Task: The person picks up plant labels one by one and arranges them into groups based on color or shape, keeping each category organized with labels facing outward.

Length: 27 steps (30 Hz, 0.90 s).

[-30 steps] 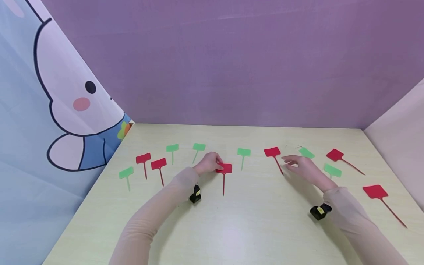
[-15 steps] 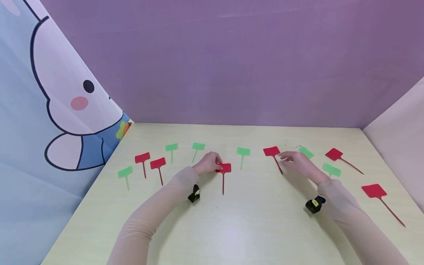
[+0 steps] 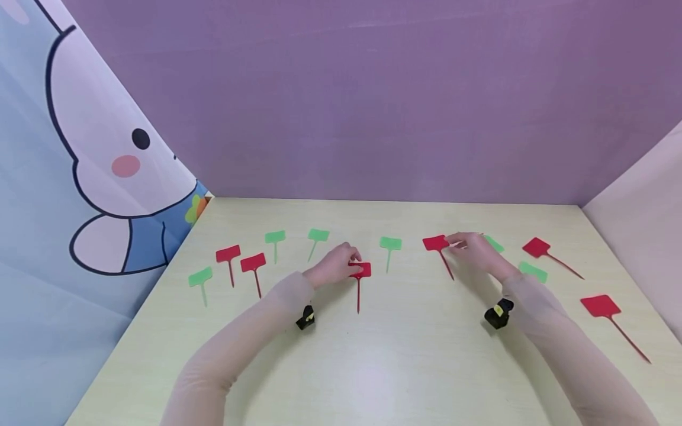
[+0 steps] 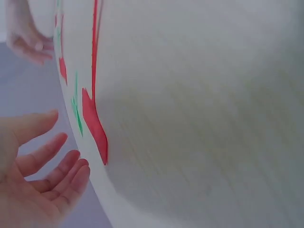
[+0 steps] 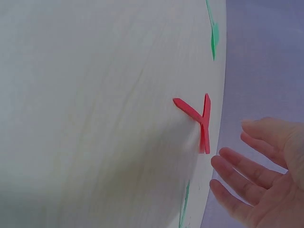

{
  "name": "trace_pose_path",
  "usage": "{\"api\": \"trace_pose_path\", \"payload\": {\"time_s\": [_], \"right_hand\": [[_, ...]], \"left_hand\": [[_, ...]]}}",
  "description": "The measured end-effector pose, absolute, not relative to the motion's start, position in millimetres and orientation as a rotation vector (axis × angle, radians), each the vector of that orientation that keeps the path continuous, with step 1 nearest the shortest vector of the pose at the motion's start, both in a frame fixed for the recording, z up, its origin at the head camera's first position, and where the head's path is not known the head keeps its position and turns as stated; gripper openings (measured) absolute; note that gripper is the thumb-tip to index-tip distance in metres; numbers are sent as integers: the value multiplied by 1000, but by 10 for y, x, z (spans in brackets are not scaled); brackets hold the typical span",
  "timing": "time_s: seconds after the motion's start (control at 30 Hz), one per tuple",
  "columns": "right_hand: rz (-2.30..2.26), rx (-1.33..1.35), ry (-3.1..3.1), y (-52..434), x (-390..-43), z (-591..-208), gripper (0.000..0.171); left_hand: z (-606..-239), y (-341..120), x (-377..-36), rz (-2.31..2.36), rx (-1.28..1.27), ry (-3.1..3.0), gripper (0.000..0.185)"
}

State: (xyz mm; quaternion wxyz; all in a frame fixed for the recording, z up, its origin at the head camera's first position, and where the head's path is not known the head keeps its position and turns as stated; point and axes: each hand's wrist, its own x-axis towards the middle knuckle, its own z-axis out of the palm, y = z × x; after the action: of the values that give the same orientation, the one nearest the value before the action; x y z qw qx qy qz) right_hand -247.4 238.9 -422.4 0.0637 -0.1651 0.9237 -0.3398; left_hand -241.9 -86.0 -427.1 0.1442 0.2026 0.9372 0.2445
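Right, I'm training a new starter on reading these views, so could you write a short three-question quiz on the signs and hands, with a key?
1. True or false: the left hand is gripping a green sign.
2. How many red signs lie on the table?
3. The sign nearest the fingertips of the right hand is: a) green, b) red, c) blue?

Key: 1. False, it grips nothing. 2. Six. 3. b.

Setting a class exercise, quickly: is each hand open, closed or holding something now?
Left hand: open, holding nothing, near a red sign.
Right hand: open, holding nothing, near another red sign.
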Motion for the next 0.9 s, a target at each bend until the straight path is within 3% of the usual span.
{"api": "trace_pose_path", "payload": {"time_s": [0.23,0.5,0.9], "right_hand": [[-1016,-449,2783,2364,-2590,-4236,37],[-994,-330,2758,2273,-2689,-4229,42],[-992,-233,2723,2226,-2804,-4290,48]], "left_hand": [[-4277,-888,-2215,425,838,2719,40],[-4320,-933,-2093,263,935,2671,72],[-4319,-1004,-2073,175,992,2592,86]]}}
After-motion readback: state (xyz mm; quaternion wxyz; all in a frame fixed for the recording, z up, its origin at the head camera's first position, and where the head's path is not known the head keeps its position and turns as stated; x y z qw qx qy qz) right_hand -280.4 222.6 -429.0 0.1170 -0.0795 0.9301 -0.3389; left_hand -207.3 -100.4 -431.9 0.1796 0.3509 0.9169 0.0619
